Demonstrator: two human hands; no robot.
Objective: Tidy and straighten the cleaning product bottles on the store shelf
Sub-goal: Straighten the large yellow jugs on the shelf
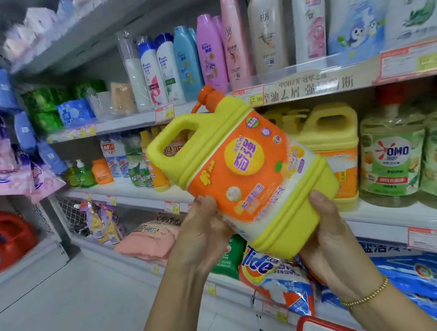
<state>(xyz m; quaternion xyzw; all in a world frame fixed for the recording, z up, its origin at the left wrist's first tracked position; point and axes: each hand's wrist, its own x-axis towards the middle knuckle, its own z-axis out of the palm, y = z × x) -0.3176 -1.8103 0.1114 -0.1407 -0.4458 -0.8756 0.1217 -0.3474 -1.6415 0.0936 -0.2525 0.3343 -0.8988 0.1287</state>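
We hold a squat yellow plastic jug (pixel 239 179) tilted at centre frame, before the shelf (pixel 391 222).
Our left hand (pixel 204 230) and right hand (pixel 324 238) both curl round its ribbed base, glossy orange label (pixel 246 160) facing us.

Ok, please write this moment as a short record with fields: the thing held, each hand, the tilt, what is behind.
held thing: yellow jug, orange label, orange cap
left hand: grips the jug's lower side
right hand: holds the jug's base
tilt: cap points up and left
behind: second yellow jug upright on the shelf, green-label bottles beside it
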